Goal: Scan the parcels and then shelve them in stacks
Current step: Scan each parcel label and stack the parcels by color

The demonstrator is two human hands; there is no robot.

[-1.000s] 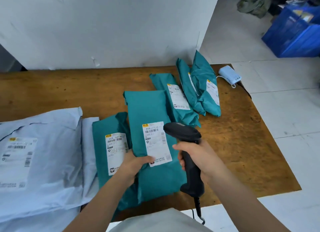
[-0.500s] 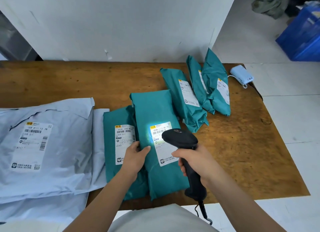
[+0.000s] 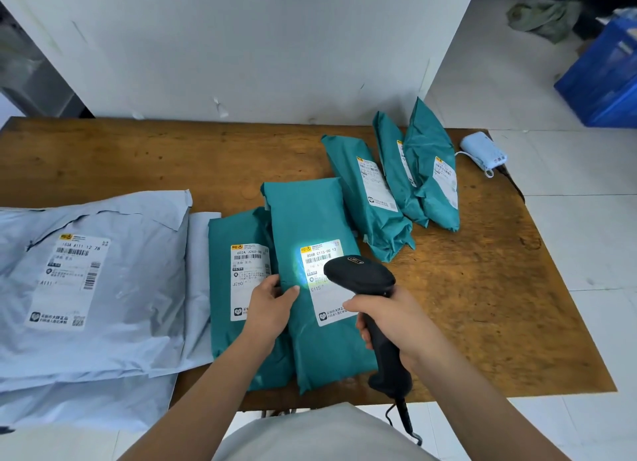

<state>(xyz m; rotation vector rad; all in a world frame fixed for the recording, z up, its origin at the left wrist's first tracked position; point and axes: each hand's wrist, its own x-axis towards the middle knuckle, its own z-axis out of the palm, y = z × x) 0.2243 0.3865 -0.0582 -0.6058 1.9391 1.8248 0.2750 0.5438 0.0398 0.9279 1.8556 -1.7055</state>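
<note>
A long teal parcel [image 3: 312, 226] lies on the wooden table [image 3: 138, 160], overlapping a second teal parcel [image 3: 234, 233] to its left. My right hand [image 3: 393, 319] grips a black barcode scanner [image 3: 362, 278] just above the long parcel's white label [image 3: 320, 253], which is lit by the scanner's light. My left hand [image 3: 270, 305] holds the long parcel's left edge, thumb on top. Three more teal parcels [image 3: 365, 191] lie in a row at the back right. Large pale blue-grey mailers [image 3: 96, 281] are stacked at the left.
A small light-blue device [image 3: 482, 152] with a white cord sits at the table's far right corner. A white wall panel stands behind the table. Blue crates [image 3: 603, 81] and a green cloth [image 3: 544, 15] lie on the white tiled floor to the right.
The scanner has moved up over the long parcel's label and its light now falls on the barcode. My left hand has slid from the label to the parcel's left edge.
</note>
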